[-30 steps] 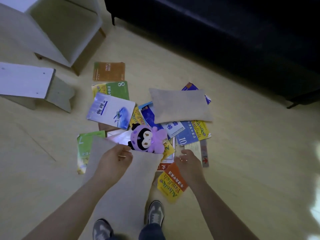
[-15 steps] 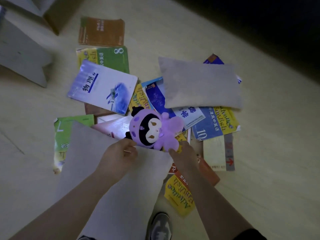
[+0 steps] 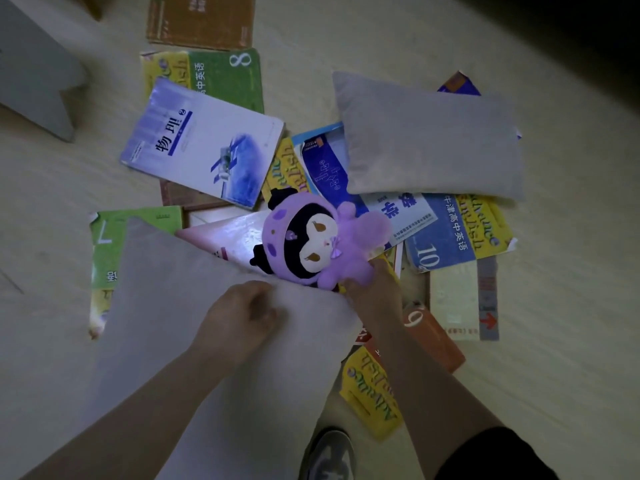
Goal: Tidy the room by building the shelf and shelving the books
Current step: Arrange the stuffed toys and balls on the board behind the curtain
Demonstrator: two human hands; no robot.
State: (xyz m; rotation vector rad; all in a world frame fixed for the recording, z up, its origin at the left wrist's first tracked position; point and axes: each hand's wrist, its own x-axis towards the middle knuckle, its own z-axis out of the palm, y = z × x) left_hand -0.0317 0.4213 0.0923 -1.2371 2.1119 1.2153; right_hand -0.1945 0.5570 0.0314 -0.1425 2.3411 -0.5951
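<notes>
Several books lie scattered on the pale floor: a lilac physics book [image 3: 204, 147], a green one marked 8 [image 3: 221, 76], a brown one [image 3: 201, 20], a blue one marked 10 [image 3: 446, 233] and a yellow English book [image 3: 374, 389]. A purple plush doll [image 3: 315, 244] lies on the pile. My left hand [image 3: 239, 320] grips the top edge of a grey cushion [image 3: 166, 341] that covers the near books. My right hand [image 3: 374, 292] touches the doll's lower side, its fingers partly hidden under the plush.
A second grey cushion [image 3: 429, 140] lies on the books at the right. A grey shelf board [image 3: 34, 81] sits at the upper left. My shoe [image 3: 329, 455] stands at the bottom edge. Dark furniture fills the upper right corner.
The camera has come closer to the pile. My right hand moved up and left from the orange book to the doll. My left hand keeps its hold on the cushion.
</notes>
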